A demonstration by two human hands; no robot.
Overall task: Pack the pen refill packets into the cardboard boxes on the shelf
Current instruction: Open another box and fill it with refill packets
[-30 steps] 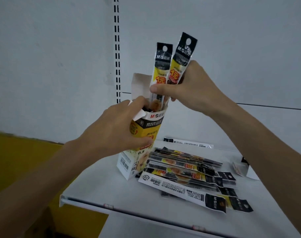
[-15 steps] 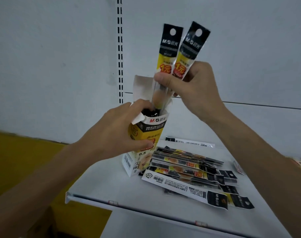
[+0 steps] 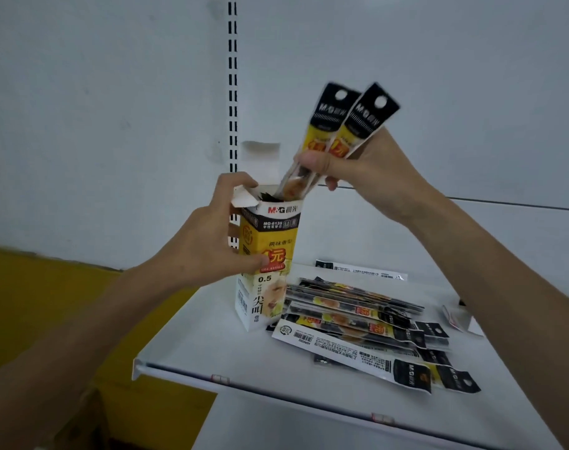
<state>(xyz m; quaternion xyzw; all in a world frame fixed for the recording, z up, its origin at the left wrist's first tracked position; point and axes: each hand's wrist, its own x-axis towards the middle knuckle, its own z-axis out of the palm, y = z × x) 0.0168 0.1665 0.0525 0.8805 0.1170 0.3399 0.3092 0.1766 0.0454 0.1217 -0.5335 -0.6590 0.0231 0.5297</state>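
my left hand (image 3: 211,245) wraps the tall, glossy yellow-and-white cardboard box (image 3: 272,254), which stands on the smooth white shelf (image 3: 231,355) with its top flap (image 3: 260,151) open. my right hand (image 3: 370,170) pinches two slim, shiny plastic refill packets (image 3: 340,128), lower ends inside the box mouth. half a second ago they stood upright; now they lean right. flat loose packets (image 3: 357,316) lie fanned just beside the box.

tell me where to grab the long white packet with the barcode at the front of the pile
Pinch the long white barcode-printed packet across its narrow width at the black header end, coming from the front of the white shelf. It lies flat, frontmost in the pile, so that long edge is probably free for a thumb.
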